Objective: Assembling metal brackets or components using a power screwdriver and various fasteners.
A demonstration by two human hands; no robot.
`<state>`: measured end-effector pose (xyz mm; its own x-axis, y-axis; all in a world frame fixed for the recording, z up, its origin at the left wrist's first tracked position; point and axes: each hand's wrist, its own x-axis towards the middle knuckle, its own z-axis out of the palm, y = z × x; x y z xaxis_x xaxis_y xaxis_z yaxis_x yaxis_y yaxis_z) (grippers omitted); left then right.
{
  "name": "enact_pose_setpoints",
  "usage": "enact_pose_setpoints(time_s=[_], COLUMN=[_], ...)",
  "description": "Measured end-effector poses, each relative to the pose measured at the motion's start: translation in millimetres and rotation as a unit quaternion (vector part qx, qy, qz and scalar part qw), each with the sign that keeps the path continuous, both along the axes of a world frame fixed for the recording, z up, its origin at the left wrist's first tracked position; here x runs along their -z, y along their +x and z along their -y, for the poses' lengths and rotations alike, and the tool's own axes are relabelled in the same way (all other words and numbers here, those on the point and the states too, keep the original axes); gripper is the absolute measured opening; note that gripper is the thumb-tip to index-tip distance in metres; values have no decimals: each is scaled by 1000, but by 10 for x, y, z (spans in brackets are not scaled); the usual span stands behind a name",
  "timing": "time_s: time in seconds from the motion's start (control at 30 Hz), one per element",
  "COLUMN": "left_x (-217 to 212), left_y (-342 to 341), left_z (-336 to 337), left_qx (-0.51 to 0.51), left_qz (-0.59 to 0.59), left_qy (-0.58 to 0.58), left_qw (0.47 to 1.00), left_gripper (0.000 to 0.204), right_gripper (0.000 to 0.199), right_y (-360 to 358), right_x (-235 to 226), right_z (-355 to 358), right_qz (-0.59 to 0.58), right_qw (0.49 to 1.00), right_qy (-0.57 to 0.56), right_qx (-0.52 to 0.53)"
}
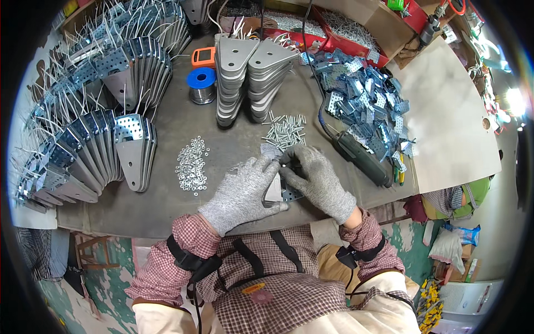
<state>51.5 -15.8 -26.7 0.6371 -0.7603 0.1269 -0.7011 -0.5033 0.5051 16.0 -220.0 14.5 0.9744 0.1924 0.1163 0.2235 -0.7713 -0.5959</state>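
Observation:
In grey knit gloves, both my hands meet over a grey metal plate (274, 190) near the table's front edge. A perforated bluish metal bracket (291, 195) shows beside it, partly hidden. My left hand (242, 192) lies with fingers stretched to the plate's left side and thumb apart. Thumb and fingers of my right hand (320, 178) close in a pinch above the plate. A tiny pale spot shows at those fingertips; its kind is too small to tell. Just beyond is a pile of small screws (284, 131). Loose nuts (192, 166) are spread left of my left hand.
Stacked grey plates (233, 58) stand at the back, beside a solder spool (201, 85) and an orange meter (203, 57). Rows of assembled brackets (132, 153) with white wires fill the left. Right are a corded power screwdriver (361, 158), loose perforated brackets (356, 92) and cardboard (445, 111).

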Motion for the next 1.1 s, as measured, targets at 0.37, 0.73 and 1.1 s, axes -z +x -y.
enact_pose_setpoints(time_s=[0.37,0.73,1.1], left_x=[-36,-81,-225], left_y=[33,7,2], left_z=[-8,72,105], left_qx=[-2,-7,1], left_qz=[5,0,-16], left_qy=[-7,25,47], left_qw=[1000,1000,999], left_gripper=[94,93,92], right_gripper=[17,21,26], right_y=[-168,-991,-1128], right_x=[-392,-565,-455], right_z=[-35,-91,-21], right_qz=[58,-10,-30], right_qw=[974,820,858], right_qy=[171,456,441], right_qx=[-137,-346,-261])
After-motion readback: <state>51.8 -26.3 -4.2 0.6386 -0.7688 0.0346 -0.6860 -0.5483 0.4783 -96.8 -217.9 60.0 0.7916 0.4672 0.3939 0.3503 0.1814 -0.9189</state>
